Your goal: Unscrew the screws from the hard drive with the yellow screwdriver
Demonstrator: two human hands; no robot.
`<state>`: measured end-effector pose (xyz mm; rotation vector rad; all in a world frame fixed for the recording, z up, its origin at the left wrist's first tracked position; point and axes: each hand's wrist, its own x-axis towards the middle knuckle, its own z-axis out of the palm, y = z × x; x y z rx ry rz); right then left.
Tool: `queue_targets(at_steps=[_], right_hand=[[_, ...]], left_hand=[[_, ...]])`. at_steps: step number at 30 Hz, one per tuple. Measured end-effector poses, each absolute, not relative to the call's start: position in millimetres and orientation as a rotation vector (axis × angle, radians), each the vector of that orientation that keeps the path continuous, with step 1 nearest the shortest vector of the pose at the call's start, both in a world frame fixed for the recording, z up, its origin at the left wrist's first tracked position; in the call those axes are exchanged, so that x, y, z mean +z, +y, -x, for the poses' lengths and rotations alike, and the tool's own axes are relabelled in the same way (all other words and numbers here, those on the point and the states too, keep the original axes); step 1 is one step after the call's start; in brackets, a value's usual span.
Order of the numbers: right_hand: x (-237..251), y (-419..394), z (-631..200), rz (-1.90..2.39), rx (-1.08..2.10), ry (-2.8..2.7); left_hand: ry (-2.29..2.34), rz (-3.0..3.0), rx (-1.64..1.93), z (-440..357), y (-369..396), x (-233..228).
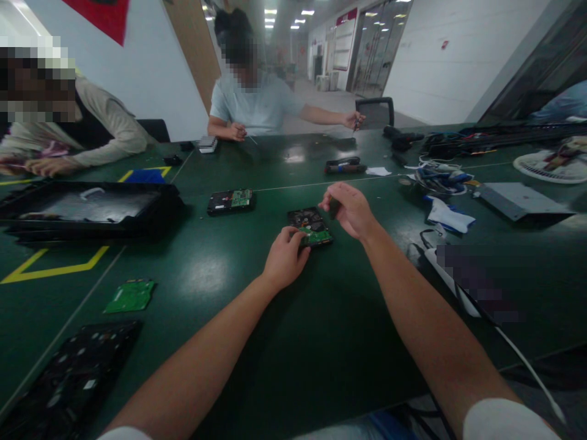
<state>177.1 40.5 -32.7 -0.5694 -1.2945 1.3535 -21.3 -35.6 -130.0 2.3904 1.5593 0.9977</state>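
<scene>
The left hand (pixel 285 260) presses curled fingers on the near end of the hard drive (pixel 310 227), flat on the bench (pixel 220 269), long axis running away-left. The right hand (pixel 349 209) hovers half-closed just above its far right edge; whether it grips anything I cannot tell.

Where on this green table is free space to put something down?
Bare patches lie between the loose green circuit board and the left hand, and on the dark green table between both forearms. The right side is crowded with a tangle of blue and white cables.
</scene>
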Motion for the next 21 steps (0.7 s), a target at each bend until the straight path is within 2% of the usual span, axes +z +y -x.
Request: queue_targets(at_steps=[21], right_hand=[[-27.3,39.8,-178.7,0.669,1.369,-1.284]], left_hand=[[1.567,-2.386,0.978,21.3,-35.6,-130.6]])
